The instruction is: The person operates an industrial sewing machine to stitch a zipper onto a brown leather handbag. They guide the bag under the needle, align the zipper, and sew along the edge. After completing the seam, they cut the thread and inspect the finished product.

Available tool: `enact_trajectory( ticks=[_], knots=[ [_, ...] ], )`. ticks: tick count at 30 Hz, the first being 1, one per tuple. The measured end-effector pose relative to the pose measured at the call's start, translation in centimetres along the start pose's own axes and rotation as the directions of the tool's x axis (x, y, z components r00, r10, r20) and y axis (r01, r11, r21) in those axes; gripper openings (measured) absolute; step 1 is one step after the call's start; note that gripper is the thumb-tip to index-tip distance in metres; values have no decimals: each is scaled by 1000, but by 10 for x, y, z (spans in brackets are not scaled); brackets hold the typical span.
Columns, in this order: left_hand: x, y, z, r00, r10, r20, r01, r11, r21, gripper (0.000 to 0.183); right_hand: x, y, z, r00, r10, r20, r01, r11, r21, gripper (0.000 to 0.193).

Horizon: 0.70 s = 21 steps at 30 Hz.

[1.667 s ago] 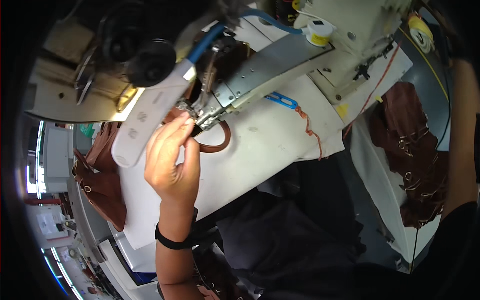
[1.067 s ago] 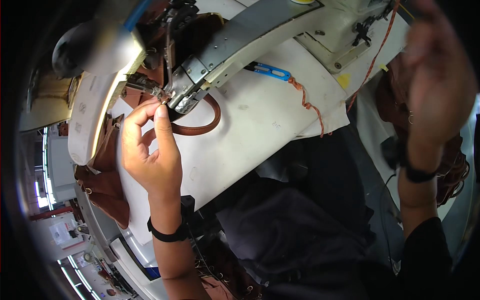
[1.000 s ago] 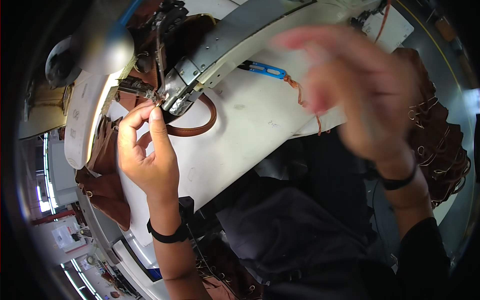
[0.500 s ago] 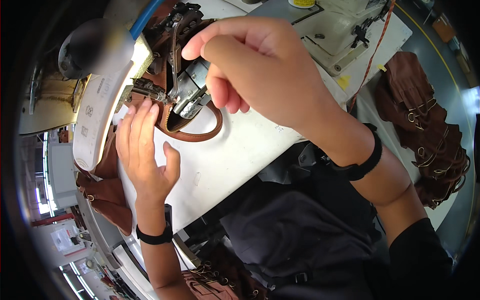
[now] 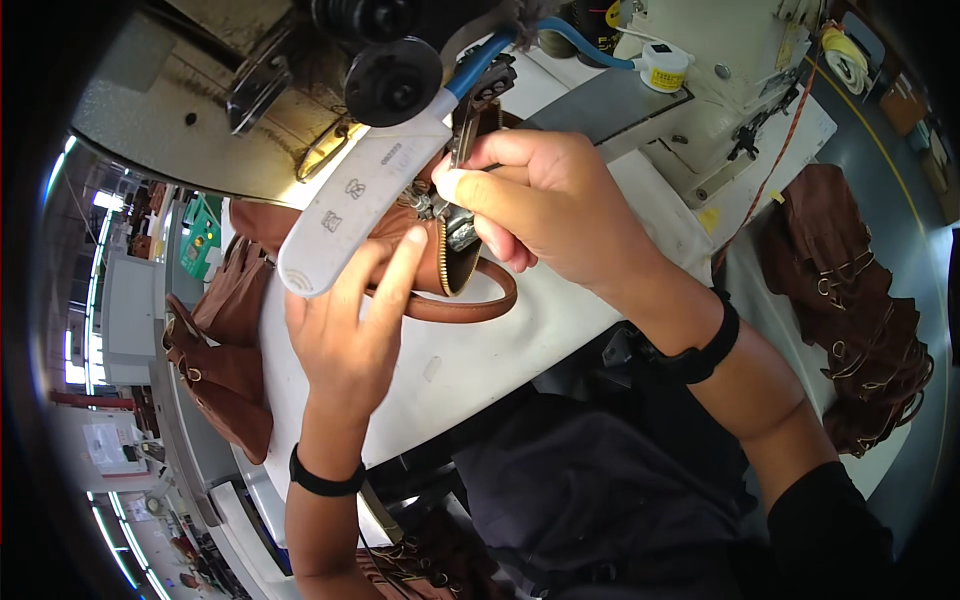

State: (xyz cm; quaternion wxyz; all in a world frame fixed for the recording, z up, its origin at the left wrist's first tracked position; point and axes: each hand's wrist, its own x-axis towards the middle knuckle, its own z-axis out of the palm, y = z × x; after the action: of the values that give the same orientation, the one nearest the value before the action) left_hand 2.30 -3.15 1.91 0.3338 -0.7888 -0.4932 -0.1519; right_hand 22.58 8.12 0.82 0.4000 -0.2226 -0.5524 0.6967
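A brown leather bag (image 5: 428, 255) with a gold-toothed zipper (image 5: 443, 262) and a rolled handle (image 5: 490, 308) sits around the metal arm (image 5: 461, 232) of a sewing machine. My left hand (image 5: 345, 345) lies with fingers stretched out, an index fingertip on the leather beside the zipper; a white lamp-like bar (image 5: 350, 208) covers part of its other fingers. Above the bag's opening, my right hand (image 5: 550, 200) has thumb and fingertips pinched together next to an upright metal lever (image 5: 464, 140). Whatever the pinch holds is too small or hidden to tell.
The machine head (image 5: 220, 120) with a black round knob (image 5: 393, 84) overhangs on the left. More brown leather pieces hang at the table's left (image 5: 225, 370), and a heap of brown bags (image 5: 840, 310) lies at the right. A second machine (image 5: 720, 90) stands behind.
The view has shifted, so the scene sits further right and lower. My left fingertips have come closer to the zipper edge. My right hand's pinch is slightly lower, near the metal lever.
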Motion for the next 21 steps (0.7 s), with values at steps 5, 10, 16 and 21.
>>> enact_trajectory(
  ticks=[5, 10, 16, 21],
  knots=[
    [-6, 18, -15, 1000, -26, 17, 25, 999, 30, 46, -1, 0, 6, 1000, -21, 12, 22, 999, -43, 21],
    [-2, 23, -18, 990, -96, 104, 95, 995, 9, 47, -3, 1, 13, 995, -81, -50, 71, 983, -168, 21],
    [2, 13, -36, 963, -103, 248, 58, 982, 180, 49, -8, 16, 18, 981, -146, -131, 107, 957, -270, 15],
    [-22, -19, -41, 969, -126, 214, 103, 988, 118, 48, -49, 44, 7, 929, -349, -126, 255, 847, -466, 19]
  ],
)
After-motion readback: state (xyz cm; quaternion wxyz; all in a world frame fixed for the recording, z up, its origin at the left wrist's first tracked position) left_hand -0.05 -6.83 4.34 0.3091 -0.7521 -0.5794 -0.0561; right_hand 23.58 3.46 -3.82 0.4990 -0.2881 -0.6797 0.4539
